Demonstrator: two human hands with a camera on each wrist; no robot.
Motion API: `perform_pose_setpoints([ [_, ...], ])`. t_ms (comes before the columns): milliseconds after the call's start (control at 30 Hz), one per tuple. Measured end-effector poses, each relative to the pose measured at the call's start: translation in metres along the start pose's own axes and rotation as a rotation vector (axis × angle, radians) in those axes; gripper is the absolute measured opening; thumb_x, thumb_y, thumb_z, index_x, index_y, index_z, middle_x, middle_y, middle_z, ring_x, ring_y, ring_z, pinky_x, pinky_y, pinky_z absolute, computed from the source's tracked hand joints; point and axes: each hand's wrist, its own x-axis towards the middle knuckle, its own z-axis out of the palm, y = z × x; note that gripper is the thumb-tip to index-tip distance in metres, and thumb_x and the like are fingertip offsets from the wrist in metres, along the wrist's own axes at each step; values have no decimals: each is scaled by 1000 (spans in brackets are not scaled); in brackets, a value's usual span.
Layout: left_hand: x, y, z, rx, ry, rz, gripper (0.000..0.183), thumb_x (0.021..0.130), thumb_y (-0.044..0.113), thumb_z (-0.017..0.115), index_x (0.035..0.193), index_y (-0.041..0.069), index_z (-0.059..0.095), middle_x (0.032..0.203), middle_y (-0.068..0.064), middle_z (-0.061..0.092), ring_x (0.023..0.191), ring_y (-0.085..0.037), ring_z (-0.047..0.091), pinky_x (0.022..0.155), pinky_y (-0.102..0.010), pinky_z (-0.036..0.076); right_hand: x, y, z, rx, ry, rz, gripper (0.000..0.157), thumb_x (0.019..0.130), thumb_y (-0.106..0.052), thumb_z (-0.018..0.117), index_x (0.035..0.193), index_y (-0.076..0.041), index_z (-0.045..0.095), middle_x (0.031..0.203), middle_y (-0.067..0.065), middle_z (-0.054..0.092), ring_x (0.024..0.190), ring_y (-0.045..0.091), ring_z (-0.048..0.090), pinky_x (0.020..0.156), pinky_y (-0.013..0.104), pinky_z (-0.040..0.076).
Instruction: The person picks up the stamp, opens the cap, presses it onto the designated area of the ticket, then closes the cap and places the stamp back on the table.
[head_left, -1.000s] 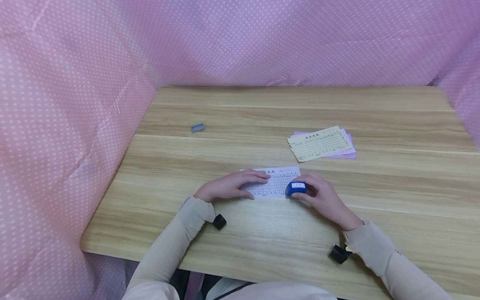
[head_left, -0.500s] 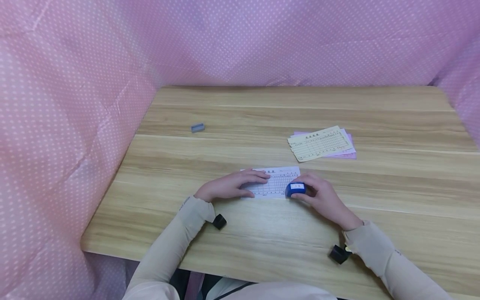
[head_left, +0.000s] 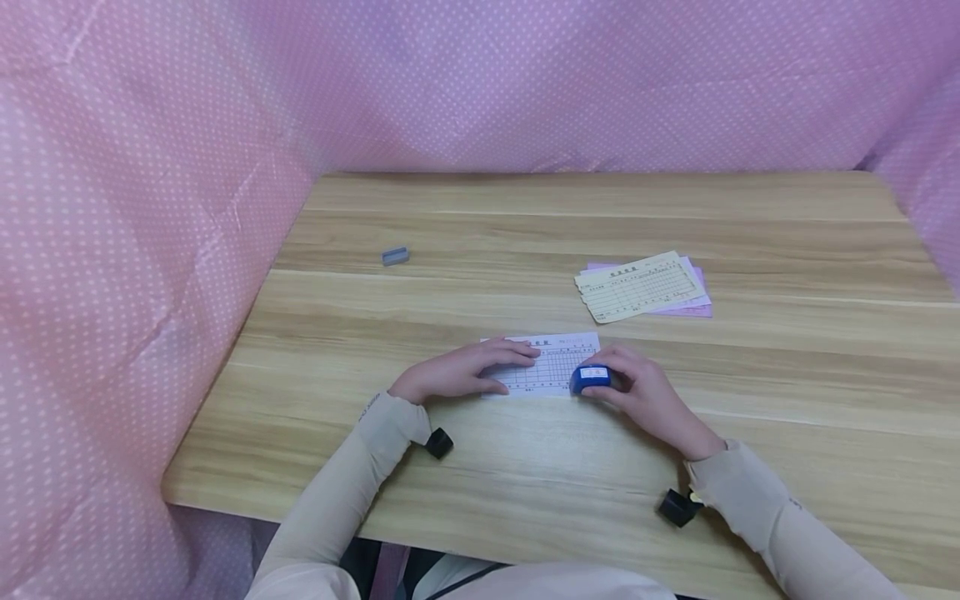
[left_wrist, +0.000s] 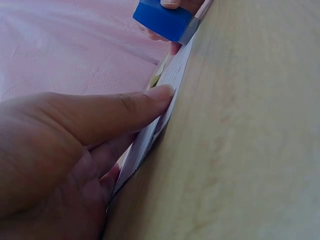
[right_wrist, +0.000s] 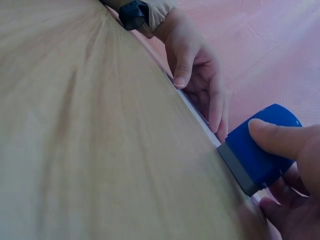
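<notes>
A white printed form [head_left: 551,379] with a grid lies on the table in front of the person. My left hand [head_left: 472,368] rests on its left part with fingers extended, and in the left wrist view the thumb [left_wrist: 160,95] lies along the paper's near edge. At the form's lower right corner my right hand [head_left: 645,392] grips a blue self-inking stamp [head_left: 591,379] with a white label on top. In the right wrist view the stamp's grey base [right_wrist: 237,170] faces down, right at the paper. The stamp covers that corner of the form.
Beyond the right hand lies a fanned pile of slips, with a yellow form [head_left: 641,287] over purple sheets [head_left: 686,312]. A small grey stamp cap [head_left: 395,256] lies at the back left of the wooden table [head_left: 480,225]. Pink dotted cloth [head_left: 480,83] hangs around it.
The stamp has tipped and shifted very slightly at the form's lower right corner. Both hands stay otherwise in the same places.
</notes>
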Motion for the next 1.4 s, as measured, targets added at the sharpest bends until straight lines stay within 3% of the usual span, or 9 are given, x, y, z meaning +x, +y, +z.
perform_pose_setpoints([
  [467, 1, -2, 0, 9, 2, 3, 51, 94, 14, 62, 143, 16, 47, 156, 6, 37, 149, -15, 23, 123, -40, 16, 0, -1, -1, -7, -9, 11, 27, 80, -9, 78, 106, -12, 71, 107, 3, 66, 99, 14, 59, 89, 10, 44],
  [800, 1, -2, 0, 4, 2, -2, 51, 94, 14, 62, 143, 16, 47, 156, 6, 37, 149, -16, 23, 123, -41, 14, 1, -1, -1, -28, -31, 36, 27, 80, -11, 78, 106, -12, 72, 109, 4, 66, 101, 17, 61, 90, 26, 51],
  [1067, 1, -2, 0, -5, 0, -7, 51, 94, 14, 62, 144, 17, 47, 156, 7, 36, 149, -14, 22, 123, -40, 17, 2, -2, -1, -12, -28, 38, 27, 79, -11, 79, 105, -11, 72, 109, 5, 67, 100, 18, 62, 86, 26, 53],
  [1400, 1, -2, 1, -3, 0, 2, 52, 94, 14, 62, 144, 17, 46, 156, 7, 36, 149, -15, 23, 122, -40, 21, 2, -2, -1, -40, -30, 38, 26, 79, -13, 79, 105, -11, 72, 109, 6, 67, 99, 19, 63, 85, 33, 55],
])
